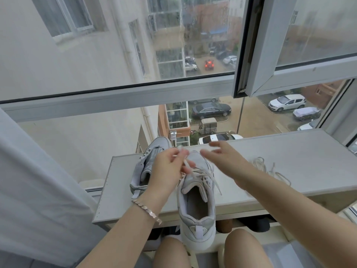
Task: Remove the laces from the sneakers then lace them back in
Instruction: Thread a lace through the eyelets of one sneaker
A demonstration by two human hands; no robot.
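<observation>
A grey sneaker [197, 206] lies in front of me, heel toward me and overhanging the front edge of the white shelf top [289, 167]. Its white lace [201, 174] is partly threaded, one loose end trailing down its right side. My left hand [170, 167] pinches a lace end above the sneaker's tongue. My right hand [220, 153] hovers blurred over the toe, fingers spread, holding nothing I can make out. A second grey sneaker [148, 163] without a lace lies behind my left hand. A loose white lace [270, 169] lies on the shelf top at the right.
A window with an open sash [270, 60] stands right behind the shelf top. A grey curtain [38, 190] hangs at the left. My bare knees [208, 252] are below the shelf edge, with dark shoes [255, 223] stored underneath.
</observation>
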